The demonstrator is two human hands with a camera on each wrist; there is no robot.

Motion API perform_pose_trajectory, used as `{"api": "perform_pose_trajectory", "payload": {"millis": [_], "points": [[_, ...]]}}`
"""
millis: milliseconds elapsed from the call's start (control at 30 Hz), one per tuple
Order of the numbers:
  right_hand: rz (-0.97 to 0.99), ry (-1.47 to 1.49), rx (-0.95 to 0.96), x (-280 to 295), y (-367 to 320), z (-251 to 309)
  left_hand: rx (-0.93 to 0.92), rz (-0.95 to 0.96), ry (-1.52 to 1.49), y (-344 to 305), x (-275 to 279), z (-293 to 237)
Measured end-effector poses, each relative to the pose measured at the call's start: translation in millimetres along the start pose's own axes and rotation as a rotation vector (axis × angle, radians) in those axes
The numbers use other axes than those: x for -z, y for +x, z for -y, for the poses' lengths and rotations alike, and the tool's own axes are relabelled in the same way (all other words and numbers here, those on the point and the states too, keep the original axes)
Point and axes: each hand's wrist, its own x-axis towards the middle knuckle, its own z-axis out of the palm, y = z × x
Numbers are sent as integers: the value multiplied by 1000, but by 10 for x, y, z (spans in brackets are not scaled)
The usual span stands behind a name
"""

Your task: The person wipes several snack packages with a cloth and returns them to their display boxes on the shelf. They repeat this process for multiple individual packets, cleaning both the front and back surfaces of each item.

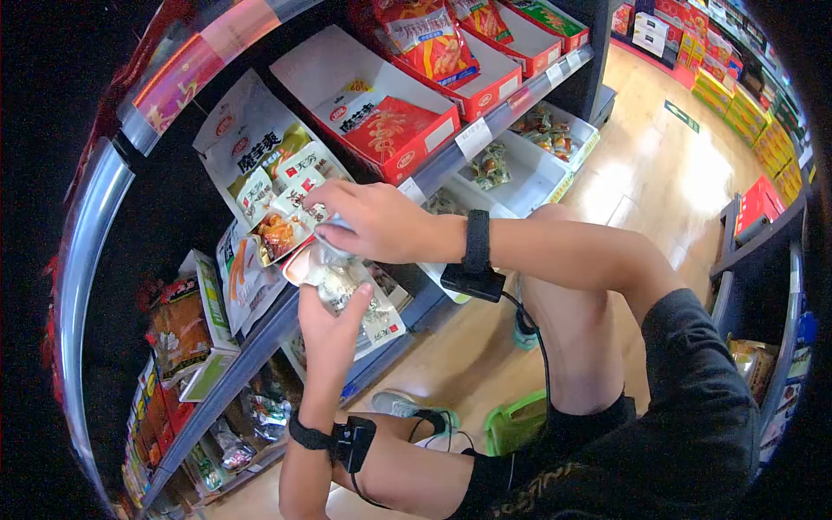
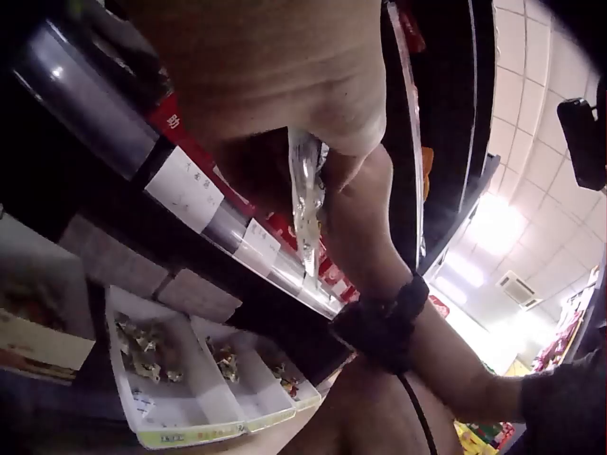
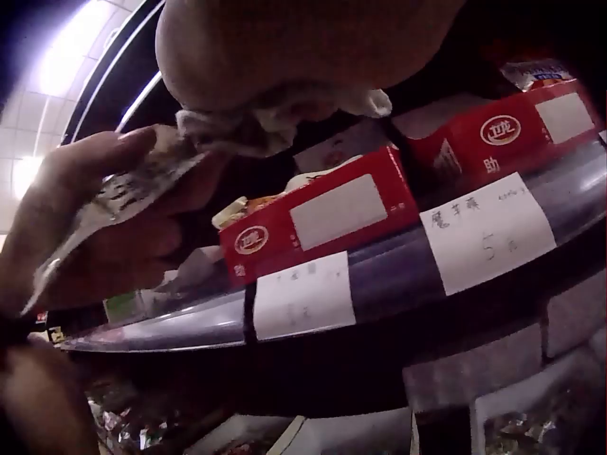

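My left hand (image 1: 331, 331) grips a silvery, see-through snack packet (image 1: 336, 286), thumb along its near side. From above, my right hand (image 1: 390, 224) pinches the upper part of the crinkled plastic between thumb and fingers. Both hands meet at the shelf edge, close to a display box (image 1: 260, 152) of white snack packets (image 1: 302, 195). Seen from the left wrist, the shiny packet (image 2: 305, 204) hangs beneath the hand. The right wrist view shows the packet (image 3: 114, 199) across the left fingers; its print is unreadable.
Red-and-white snack boxes (image 1: 407, 143) line the upper shelf, with price labels (image 1: 473, 139) along its edge. White trays (image 1: 516, 186) of small wrapped snacks sit lower. A green basket (image 1: 516, 425) stands on the wooden floor beside the person's legs. Another shelf (image 1: 771, 234) rises at right.
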Motion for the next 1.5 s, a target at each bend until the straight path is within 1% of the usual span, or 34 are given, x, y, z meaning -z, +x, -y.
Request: {"api": "perform_pose_trajectory", "payload": {"millis": [67,167,200,267,333,400,433,467,567,600,633,667,700,767,800,867,900,933,1033,1067,1100,1167,1200,1233,1300,1333,1367,1400,1433,1500], "points": [[-18,28,-39,-16,20,6,5,-24,8,-53,17,-58],[50,35,-66,5,12,44,-31,-101,-61,-84,76,-67],[58,89,-57,-19,-1,45,-110,-107,-111,-108,81,-103],[73,204,-38,-114,-37,62,-139,-150,-86,-62,111,-68],[100,316,-147,-158,-75,157,-134,-243,-45,12,141,-21],[108,434,-261,-165,-126,270,-135,-269,-36,97,155,-46],[100,444,-280,-170,-128,304,-138,-278,-34,140,157,-56],[91,452,-301,-172,-130,329,-97,-271,-74,197,186,24],[76,448,-344,-161,-157,365,25,-200,-59,249,208,43],[74,466,-356,-122,-156,414,35,-139,-18,334,223,88],[72,483,-369,-84,-154,449,117,-103,-80,311,218,120],[100,387,-268,-54,-153,464,216,-112,-173,252,200,157],[74,272,-109,-75,-171,448,316,-120,-269,189,173,166],[20,38,207,-128,-213,402,328,-109,-388,151,194,350],[28,-2,263,-79,-195,410,334,-100,-445,160,183,366],[53,-83,215,-13,-128,370,392,-69,-459,193,176,323],[64,-123,191,1,-83,333,420,-54,-464,220,159,222],[-17,-152,145,-35,-44,263,518,-89,-533,235,73,49],[-115,-203,91,-7,71,91,260,127,-389,238,174,134],[-150,-188,37,-4,92,44,158,73,-339,233,122,149],[-159,-165,11,16,113,20,143,137,-294,181,173,98],[-182,-118,-35,73,145,-24,-56,97,-52,111,48,-58],[-127,-82,-78,91,142,-57,71,131,-144,108,63,-101],[-56,-90,-85,81,107,-107,99,167,-114,127,64,-85],[81,-103,-91,40,43,-187,91,159,-104,165,70,85],[92,-95,-115,39,30,-134,9,126,-58,177,69,146],[72,-67,-92,28,23,-116,-78,97,-13,177,69,156],[53,-43,-70,9,11,-128,-122,29,92,158,76,113],[35,-21,-49,-5,8,-136,-84,-34,164,109,73,-11],[45,-49,-71,-20,7,-113,-231,-139,188,69,105,-53]]}}
